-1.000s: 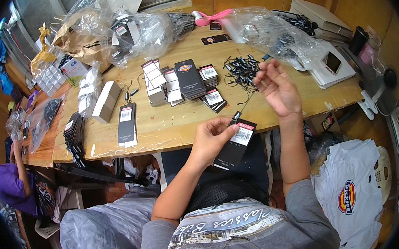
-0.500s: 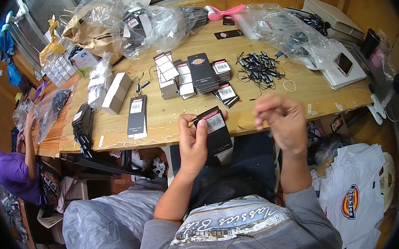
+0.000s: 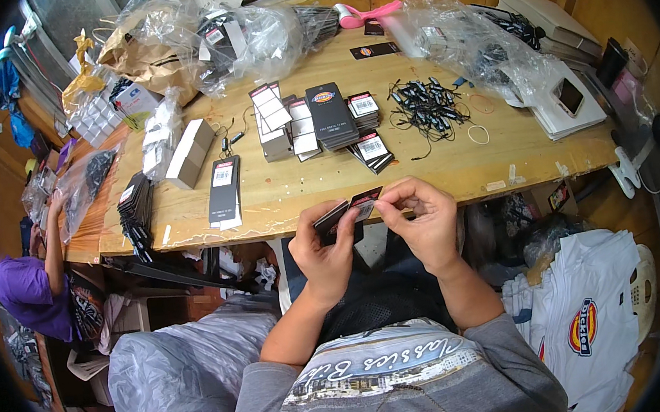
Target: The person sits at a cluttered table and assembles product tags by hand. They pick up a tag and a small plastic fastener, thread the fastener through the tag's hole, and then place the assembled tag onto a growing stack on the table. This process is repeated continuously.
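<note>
1. Head view: the left hand (image 3: 323, 252) pinched rectangular black cardboard tags (image 3: 362, 202) between thumb and fingers, at the tan wooden table (image 3: 461, 175)'s near edge.
2. The right hand (image 3: 427, 225)'s bent fingertips met the tags' right corner; whether they pinched it could not be told.
3. Tangled black cords (image 3: 427, 107) lay beyond.

The tan wooden table top (image 3: 298, 201) looked smooth and faintly glossy (its front edge was worn and patchy). The stacked black rectangular tags (image 3: 332, 119) were smooth, matt card. The crumpled brown bag (image 3: 152, 55) was creased, dull paper; the clear bulging bag (image 3: 272, 42), shiny, wrinkled plastic film. The big pale grey sack (image 3: 177, 384) had a plastic sheen, the piled white shirts (image 3: 587, 278) matt cloth.
</note>
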Available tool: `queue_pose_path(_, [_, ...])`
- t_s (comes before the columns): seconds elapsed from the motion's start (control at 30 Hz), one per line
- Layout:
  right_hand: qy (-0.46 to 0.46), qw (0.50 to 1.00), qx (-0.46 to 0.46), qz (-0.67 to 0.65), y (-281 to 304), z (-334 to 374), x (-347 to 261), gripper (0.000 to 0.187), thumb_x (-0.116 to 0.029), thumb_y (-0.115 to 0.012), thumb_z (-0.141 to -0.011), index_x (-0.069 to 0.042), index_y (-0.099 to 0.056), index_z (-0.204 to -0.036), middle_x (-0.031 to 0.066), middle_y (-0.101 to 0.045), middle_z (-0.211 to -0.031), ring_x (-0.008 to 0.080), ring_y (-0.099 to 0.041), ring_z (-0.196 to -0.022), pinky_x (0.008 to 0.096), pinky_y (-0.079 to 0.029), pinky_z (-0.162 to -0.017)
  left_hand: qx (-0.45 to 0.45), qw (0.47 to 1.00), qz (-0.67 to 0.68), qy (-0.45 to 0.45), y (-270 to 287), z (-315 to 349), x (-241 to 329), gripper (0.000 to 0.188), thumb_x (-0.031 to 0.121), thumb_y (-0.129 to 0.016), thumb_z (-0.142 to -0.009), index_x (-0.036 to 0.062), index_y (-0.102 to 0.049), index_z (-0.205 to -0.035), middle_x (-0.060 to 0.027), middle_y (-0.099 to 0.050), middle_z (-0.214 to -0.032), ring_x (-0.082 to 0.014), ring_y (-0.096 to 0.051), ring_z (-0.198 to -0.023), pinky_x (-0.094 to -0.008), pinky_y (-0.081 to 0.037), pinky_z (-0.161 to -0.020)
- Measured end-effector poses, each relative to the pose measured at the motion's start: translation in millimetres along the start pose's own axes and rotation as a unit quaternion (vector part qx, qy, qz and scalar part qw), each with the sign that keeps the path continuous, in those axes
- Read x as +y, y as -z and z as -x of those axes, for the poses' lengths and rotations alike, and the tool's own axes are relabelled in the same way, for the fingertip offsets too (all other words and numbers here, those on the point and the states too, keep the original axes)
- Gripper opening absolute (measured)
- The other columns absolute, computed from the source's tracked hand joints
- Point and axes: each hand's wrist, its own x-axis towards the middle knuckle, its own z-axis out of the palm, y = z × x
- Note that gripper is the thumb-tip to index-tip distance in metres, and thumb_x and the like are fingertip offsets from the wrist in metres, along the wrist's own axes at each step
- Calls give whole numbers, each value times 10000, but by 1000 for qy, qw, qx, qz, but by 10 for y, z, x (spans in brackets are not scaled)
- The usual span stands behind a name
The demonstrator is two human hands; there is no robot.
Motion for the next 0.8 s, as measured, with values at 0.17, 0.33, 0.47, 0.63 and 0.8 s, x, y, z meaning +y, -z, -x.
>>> queue_pose_path(0.17, [-18, 1000, -4, 7, -6, 27, -25, 80, 42, -586, -686, 26, -513, -713, 33, -544, -676, 55, -514, -586, 179, -431, -539, -39, 979, -98, -176, 28, -14, -72, 253, -70, -615, -650, -20, -492, -865, -138, -592, -713, -191, -590, -601, -240, -463, -549])
queue_pose_path(0.33, [-18, 1000, -3, -16, -57, 59, 28, 74, 40, -577, -693, 26, -510, -719, 32, -544, -665, 57, -524, -589, 185, -434, -547, -69, 953, -122, -268, 66, -55, -98, 301, -90, -609, -618, -8, -485, -880, -147, -587, -718, -245, -588, -596, -271, -463, -521])
queue_pose_path(0.47, [-23, 1000, 0, -5, -59, 62, 43, 67, 33, -575, -701, 25, -512, -721, 38, -550, -677, 59, -525, -597, 192, -436, -558, -126, 951, -109, -262, 130, -70, -137, 318, -96, -574, -649, -10, -457, -932, -163, -578, -769, -252, -586, -654, -280, -462, -559])
queue_pose_path(0.63, [19, 999, 29, 12, -52, 42, 142, 76, 30, -586, -693, 20, -514, -719, 44, -549, -684, 66, -505, -576, 200, -426, -527, -206, 977, -39, -39, 116, -11, 113, 318, -96, -408, -761, -22, -351, -1065, -203, -528, -952, -252, -540, -886, -283, -416, -751])
queue_pose_path(0.8, [90, 992, -7, 89, -30, 107, -14, 102, 61, -586, -678, 26, -513, -739, 71, -534, -719, 99, -495, -611, 195, -401, -551, -138, 982, 83, 100, 206, 23, -1, 245, -44, -436, -793, -49, -381, -1032, -151, -568, -894, -173, -561, -822, -232, -426, -726])
